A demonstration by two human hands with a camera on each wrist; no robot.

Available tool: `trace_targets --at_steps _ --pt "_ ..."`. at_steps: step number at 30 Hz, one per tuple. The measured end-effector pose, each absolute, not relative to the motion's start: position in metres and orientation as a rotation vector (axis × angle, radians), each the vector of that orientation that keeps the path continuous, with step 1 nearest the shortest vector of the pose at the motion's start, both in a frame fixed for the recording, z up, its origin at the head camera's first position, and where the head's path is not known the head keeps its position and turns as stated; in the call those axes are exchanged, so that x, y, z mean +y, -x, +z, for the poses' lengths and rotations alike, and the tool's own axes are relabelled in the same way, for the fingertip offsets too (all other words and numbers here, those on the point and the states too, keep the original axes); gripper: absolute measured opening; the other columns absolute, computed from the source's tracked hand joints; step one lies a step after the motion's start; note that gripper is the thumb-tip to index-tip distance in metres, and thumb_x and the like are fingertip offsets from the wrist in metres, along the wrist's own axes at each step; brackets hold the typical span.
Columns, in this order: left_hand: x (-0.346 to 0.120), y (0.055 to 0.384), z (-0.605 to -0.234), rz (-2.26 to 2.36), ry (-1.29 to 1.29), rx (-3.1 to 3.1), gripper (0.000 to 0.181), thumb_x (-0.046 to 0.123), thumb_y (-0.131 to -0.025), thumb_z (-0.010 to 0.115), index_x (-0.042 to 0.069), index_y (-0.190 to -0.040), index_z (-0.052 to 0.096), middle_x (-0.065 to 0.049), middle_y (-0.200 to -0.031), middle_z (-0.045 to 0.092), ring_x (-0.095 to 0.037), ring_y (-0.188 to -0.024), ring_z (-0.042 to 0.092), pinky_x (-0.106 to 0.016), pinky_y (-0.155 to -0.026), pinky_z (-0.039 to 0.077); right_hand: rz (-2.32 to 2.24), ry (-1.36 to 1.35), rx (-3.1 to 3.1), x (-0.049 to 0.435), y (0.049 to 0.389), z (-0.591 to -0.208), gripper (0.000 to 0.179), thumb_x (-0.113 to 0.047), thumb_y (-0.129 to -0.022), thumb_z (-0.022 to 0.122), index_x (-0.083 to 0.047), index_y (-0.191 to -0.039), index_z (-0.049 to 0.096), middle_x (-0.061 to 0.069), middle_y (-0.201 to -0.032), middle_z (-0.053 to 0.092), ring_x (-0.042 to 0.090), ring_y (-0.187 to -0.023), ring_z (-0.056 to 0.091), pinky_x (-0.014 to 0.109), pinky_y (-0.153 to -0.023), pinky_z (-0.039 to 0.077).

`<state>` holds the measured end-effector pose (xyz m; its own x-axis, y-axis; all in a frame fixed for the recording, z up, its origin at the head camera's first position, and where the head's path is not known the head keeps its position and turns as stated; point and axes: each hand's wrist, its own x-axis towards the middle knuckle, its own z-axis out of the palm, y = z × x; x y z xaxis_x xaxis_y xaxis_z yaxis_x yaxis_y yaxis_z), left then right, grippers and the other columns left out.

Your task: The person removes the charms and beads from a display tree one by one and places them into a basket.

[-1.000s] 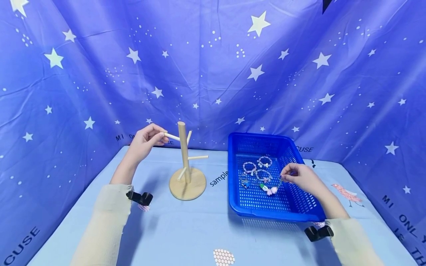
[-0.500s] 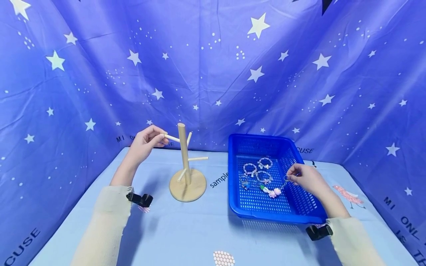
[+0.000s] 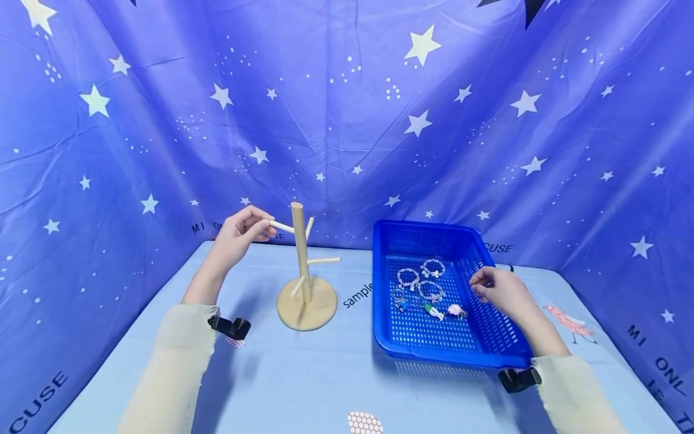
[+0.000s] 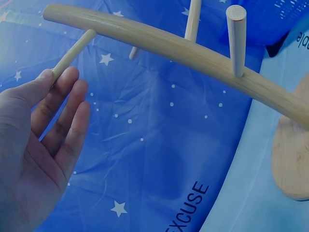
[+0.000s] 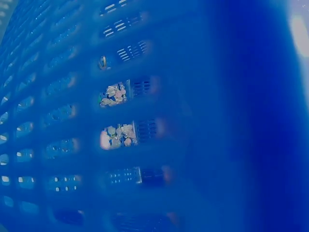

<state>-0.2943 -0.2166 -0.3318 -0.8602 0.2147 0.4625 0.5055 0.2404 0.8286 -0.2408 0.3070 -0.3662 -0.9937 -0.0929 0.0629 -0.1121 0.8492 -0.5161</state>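
In the head view my left hand (image 3: 244,232) pinches the end of the upper left peg (image 3: 283,226) of a wooden peg stand (image 3: 301,253). The left wrist view shows thumb and index finger on that peg (image 4: 72,55), other fingers extended. My right hand (image 3: 501,292) is over the right side of a blue plastic basket (image 3: 398,346), fingers loosely bent, nothing visible in them. Below its fingertips lies a keychain with a pink charm (image 3: 455,310). Next to that is a green and white charm (image 3: 434,311). Several beaded bracelets (image 3: 431,290) lie farther left in the basket.
The stand's round base (image 3: 314,310) rests on a light blue cloth (image 3: 303,374), left of the basket. Its other pegs (image 3: 324,260) stick out at different heights. A starry blue curtain (image 3: 347,120) hangs behind. The basket's slotted wall (image 5: 193,121) fills the right wrist view.
My right hand held the pink-charm keychain by its ring and shifted slightly right; now it has let go and the keychain lies in the basket. The left hand keeps its pinch on the peg.
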Motion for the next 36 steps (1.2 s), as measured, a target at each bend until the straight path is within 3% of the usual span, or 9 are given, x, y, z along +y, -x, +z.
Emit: trace_targets --at_steps 5,9,13,20,23,27,32,34,36 --pt "-0.214 0.293 -0.334 -1.593 0.636 -2.271 0.026 0.017 -0.105 0.051 -0.006 -0.115 0.06 0.012 -0.085 0.071 -0.003 -0.082 0.07 -0.024 -0.078 0.061 0.89 -0.2 -2.943 0.31 0.24 -0.367 0.013 -0.006 -0.098 0.058 0.004 -0.103 0.065 0.021 -0.094 0.071 0.021 -0.074 0.068 0.03 -0.063 0.057" --pt "-0.212 0.293 -0.334 -1.495 0.584 -2.304 0.027 0.021 -0.104 0.053 -0.002 -0.115 0.062 -0.006 -0.091 0.073 -0.006 -0.082 0.071 -0.018 -0.076 0.06 0.894 -0.224 -2.88 0.315 0.238 -0.365 0.015 -0.009 -0.099 0.059 0.003 -0.104 0.066 0.018 -0.092 0.072 0.019 -0.075 0.067 0.021 -0.061 0.054" --pt "-0.21 0.295 -0.332 -1.413 0.571 -2.336 0.026 0.022 -0.104 0.053 0.001 -0.114 0.063 -0.021 -0.097 0.072 -0.01 -0.082 0.072 -0.018 -0.075 0.06 0.903 -0.203 -2.834 0.322 0.236 -0.362 0.018 -0.013 -0.099 0.061 0.003 -0.105 0.067 0.017 -0.092 0.072 0.017 -0.076 0.067 0.02 -0.061 0.055" --pt "-0.212 0.297 -0.33 -1.34 0.573 -2.349 0.024 0.021 -0.104 0.055 0.004 -0.117 0.064 -0.019 -0.097 0.073 0.003 -0.08 0.067 -0.018 -0.074 0.059 1.0 -0.218 -2.751 0.334 0.234 -0.354 0.021 -0.012 -0.099 0.061 0.007 -0.106 0.066 0.024 -0.098 0.072 0.003 -0.074 0.067 0.02 -0.065 0.06" --pt "-0.213 0.296 -0.329 -1.322 0.571 -2.349 0.024 0.021 -0.103 0.055 0.004 -0.118 0.064 -0.018 -0.097 0.073 0.0 -0.079 0.069 -0.017 -0.073 0.059 1.047 -0.227 -2.72 0.338 0.232 -0.352 0.023 -0.012 -0.099 0.061 0.009 -0.107 0.066 0.027 -0.1 0.071 -0.002 -0.074 0.066 0.018 -0.066 0.06" --pt "-0.214 0.295 -0.33 -1.297 0.563 -2.355 0.024 0.021 -0.103 0.055 0.004 -0.119 0.064 -0.017 -0.096 0.073 -0.019 -0.082 0.073 -0.017 -0.072 0.058 1.027 -0.203 -2.71 0.345 0.23 -0.35 0.026 -0.016 -0.1 0.061 0.008 -0.108 0.066 0.028 -0.101 0.071 -0.007 -0.074 0.064 0.015 -0.065 0.059" --pt "-0.215 0.293 -0.333 -1.284 0.55 -2.369 0.027 0.022 -0.104 0.055 0.004 -0.122 0.062 -0.016 -0.097 0.073 -0.011 -0.08 0.072 -0.02 -0.073 0.06 1.032 -0.157 -2.725 0.354 0.226 -0.349 0.03 -0.021 -0.101 0.06 0.007 -0.111 0.066 0.028 -0.104 0.07 -0.011 -0.075 0.063 0.013 -0.065 0.058" --pt "-0.216 0.292 -0.334 -1.281 0.546 -2.369 0.027 0.022 -0.104 0.055 0.003 -0.123 0.062 -0.016 -0.097 0.073 -0.005 -0.079 0.07 -0.019 -0.073 0.059 1.059 -0.149 -2.727 0.356 0.225 -0.349 0.031 -0.021 -0.101 0.06 0.008 -0.112 0.065 0.026 -0.105 0.07 -0.012 -0.076 0.062 0.012 -0.065 0.057" --pt "-0.217 0.292 -0.335 -1.276 0.539 -2.371 0.027 0.022 -0.104 0.055 0.004 -0.123 0.061 -0.015 -0.097 0.073 -0.008 -0.08 0.071 -0.016 -0.073 0.058 1.094 -0.158 -2.716 0.36 0.224 -0.349 0.032 -0.02 -0.101 0.06 0.009 -0.113 0.064 0.016 -0.102 0.073 -0.012 -0.078 0.063 0.012 -0.066 0.057"
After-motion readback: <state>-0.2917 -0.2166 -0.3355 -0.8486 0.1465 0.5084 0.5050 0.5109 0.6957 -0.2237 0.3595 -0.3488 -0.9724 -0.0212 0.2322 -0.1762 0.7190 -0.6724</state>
